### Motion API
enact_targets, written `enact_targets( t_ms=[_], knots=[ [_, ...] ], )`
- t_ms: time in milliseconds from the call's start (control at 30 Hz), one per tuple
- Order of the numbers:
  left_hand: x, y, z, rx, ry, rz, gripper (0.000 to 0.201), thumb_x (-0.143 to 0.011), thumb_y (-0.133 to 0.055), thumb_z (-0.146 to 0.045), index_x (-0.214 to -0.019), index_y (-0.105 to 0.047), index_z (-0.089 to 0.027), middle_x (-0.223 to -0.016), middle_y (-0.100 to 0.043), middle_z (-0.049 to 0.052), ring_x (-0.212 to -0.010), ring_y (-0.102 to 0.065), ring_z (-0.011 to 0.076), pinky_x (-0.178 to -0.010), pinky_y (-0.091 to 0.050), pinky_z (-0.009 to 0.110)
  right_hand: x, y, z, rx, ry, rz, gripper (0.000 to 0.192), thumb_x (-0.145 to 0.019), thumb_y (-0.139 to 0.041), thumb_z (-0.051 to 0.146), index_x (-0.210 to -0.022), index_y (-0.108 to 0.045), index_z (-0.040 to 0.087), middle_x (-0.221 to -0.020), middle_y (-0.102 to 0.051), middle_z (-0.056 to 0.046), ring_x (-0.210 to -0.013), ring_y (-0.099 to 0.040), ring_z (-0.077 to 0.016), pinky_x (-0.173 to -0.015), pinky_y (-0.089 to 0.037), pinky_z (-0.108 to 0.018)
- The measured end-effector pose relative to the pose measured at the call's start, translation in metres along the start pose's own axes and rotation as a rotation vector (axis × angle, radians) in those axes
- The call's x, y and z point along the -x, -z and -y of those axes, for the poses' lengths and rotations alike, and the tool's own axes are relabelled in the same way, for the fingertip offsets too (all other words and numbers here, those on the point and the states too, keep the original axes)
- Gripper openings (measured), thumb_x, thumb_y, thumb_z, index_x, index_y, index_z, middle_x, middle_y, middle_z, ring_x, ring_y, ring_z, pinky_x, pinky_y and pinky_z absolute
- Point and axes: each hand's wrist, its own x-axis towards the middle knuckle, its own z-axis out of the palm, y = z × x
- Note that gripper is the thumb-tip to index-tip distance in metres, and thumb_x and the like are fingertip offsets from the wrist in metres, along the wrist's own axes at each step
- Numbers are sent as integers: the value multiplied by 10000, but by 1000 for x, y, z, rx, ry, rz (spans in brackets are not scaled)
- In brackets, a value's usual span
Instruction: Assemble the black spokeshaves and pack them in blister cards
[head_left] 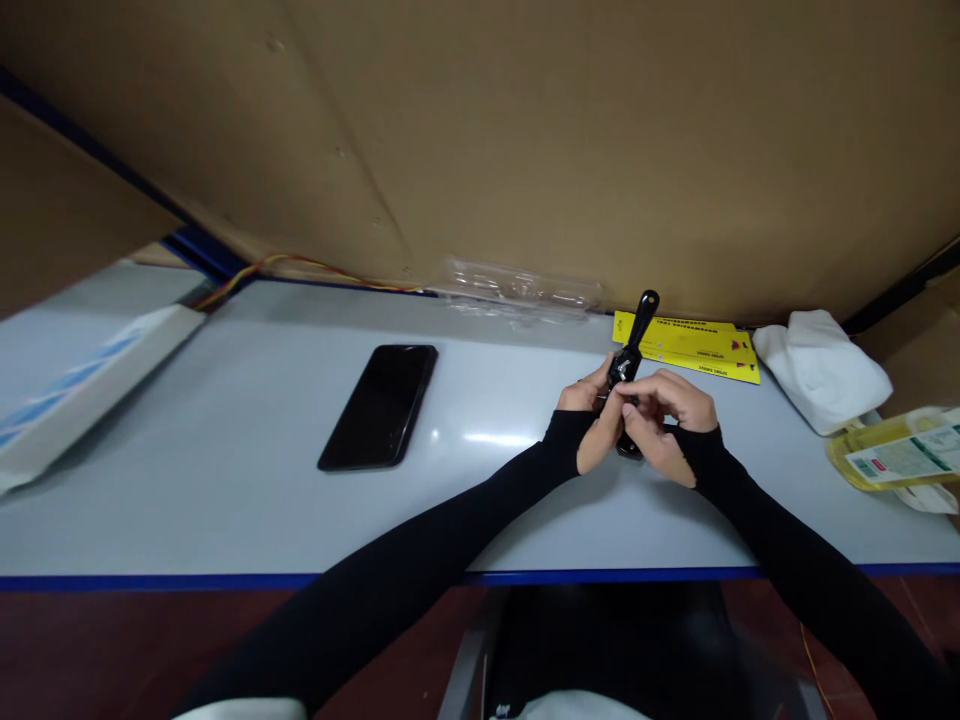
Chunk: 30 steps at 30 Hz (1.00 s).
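The left hand (598, 425) is curled around the middle of a shiny black tool (643, 322), closed on it, with its thumb on the near side. The right hand (670, 420) comes in from the other side, fingers bent, its pointing finger and thumb close together by the tool's middle and the left thumb. I cannot tell if those right fingers pinch the tool or some little piece. One long handle of the tool pokes up past the hands, leaning away and a bit to the right; the other end peeks out below. Both wrists are in black sleeves, and the two arms reach in from the bottom corners to meet over the right part of the gray table (247, 520). Just behind the tool lie yellow cards (709, 350). A white cloth (821, 370) and a bottle (900, 455) are farther right, and a black phone (379, 408) lies well to the left.
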Motion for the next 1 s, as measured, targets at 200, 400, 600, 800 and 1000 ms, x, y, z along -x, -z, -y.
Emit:
enact_targets(
  t_ms=[200, 400, 600, 800, 1000],
  knots=[
    [0, -3, -3, 68, 83, -7, 530, -1036, -555, -526, -1334, -653, -99, -506, -513, -63, -339, -381, 87, -367, -294, 219, -1, -1, 1, -173, -227, -84, 482, -841, -774, 313, -1295, -637, 226, -793, -542, 57, -514, -481, -64, -476, -401, -219],
    [0, -3, -3, 61, 53, -7, 513, -1045, -553, -514, -1329, -660, -100, -470, -487, -71, -327, -373, 87, -357, -284, 219, 2, 0, 4, -231, -94, -30, 92, -861, -730, 261, -808, -675, 209, -728, -533, 22, -590, -502, -97, -525, -430, -238],
    [0, -3, 3, 106, 81, -6, 503, -1038, -567, -533, -1322, -662, -130, -519, -538, -53, -328, -423, 92, -341, -318, 207, 3, 0, 5, -226, -147, 7, 261, -833, -763, 221, -1090, -715, 233, -777, -539, 46, -546, -473, -71, -503, -403, -228],
    [0, -4, -2, 132, 84, 6, 574, -1020, -578, -583, -1340, -635, -110, -456, -478, -72, -300, -380, 95, -327, -269, 214, 2, -1, 2, -244, -201, -56, 310, -817, -803, 279, -1098, -679, 233, -762, -548, 55, -547, -483, -75, -500, -410, -221],
    [0, -4, -6, 129, 57, 4, 508, -1015, -584, -589, -1165, -668, -110, -437, -464, -74, -302, -369, 87, -334, -247, 221, 2, 1, 0, -290, -168, 5, 184, -876, -764, 317, -790, -646, 206, -709, -568, 25, -582, -516, -98, -536, -434, -248]
  ],
)
